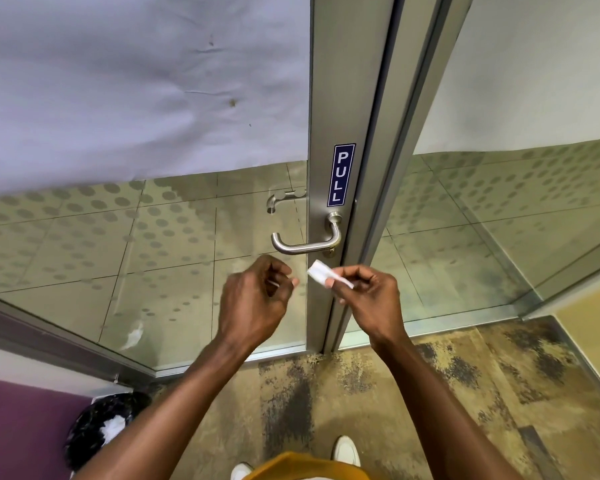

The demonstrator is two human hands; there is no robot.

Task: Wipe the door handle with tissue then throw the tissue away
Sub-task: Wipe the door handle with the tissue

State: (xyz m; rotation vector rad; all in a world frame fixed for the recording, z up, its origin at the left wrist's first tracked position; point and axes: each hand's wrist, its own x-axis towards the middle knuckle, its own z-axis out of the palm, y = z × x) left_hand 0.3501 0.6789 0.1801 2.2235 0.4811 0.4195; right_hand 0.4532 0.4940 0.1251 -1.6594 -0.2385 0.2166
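Observation:
A brushed-metal lever door handle (pixel 305 242) sticks out to the left from the grey frame of a glass door, under a blue PULL sticker (pixel 341 174). Just below the handle, my right hand (pixel 369 296) pinches a small folded white tissue (pixel 321 273) whose free end points up and left toward the handle without touching it. My left hand (pixel 257 299) hovers a little left of the tissue, fingers curled loosely, nothing visibly in it.
A bin lined with a black bag (pixel 101 427), with white paper inside, stands at the lower left beside a purple surface (pixel 18 434). The metal door frame (pixel 336 98) and glass panels fill the front. My white shoes (pixel 345 450) stand on mottled brown carpet.

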